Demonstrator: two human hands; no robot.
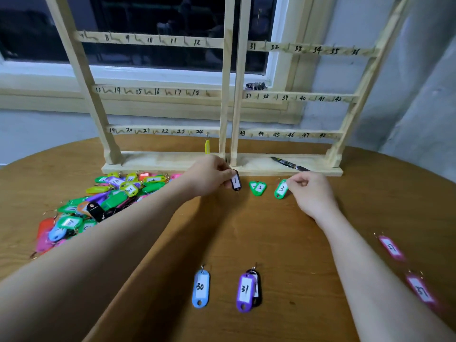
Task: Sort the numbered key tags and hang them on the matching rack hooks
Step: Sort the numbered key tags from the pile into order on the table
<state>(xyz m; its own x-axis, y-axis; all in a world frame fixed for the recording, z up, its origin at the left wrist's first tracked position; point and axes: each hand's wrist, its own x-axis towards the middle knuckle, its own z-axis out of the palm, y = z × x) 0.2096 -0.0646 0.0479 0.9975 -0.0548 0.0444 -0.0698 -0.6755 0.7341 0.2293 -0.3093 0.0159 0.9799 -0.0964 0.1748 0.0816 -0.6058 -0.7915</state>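
My left hand (209,175) pinches a black key tag numbered 1 (235,180) just in front of the wooden rack's base (172,166). My right hand (311,193) pinches the top of a green tag numbered 3 (281,189), which lies on the table. Two overlapping green tags, one marked 2 (257,187), lie between my hands. A yellow tag (207,146) hangs under the hook by number 24. The rack's rails carry handwritten numbers beside small hooks. Nearer me lie a blue tag 30 (201,288) and a purple tag 31 (245,291) over a black one.
A heap of several coloured tags (103,198) covers the table's left side. Two pink tags (392,248) (420,290) lie at the right. A black pen (290,164) rests on the rack base. The round wooden table (271,230) stands against a wall with a window.
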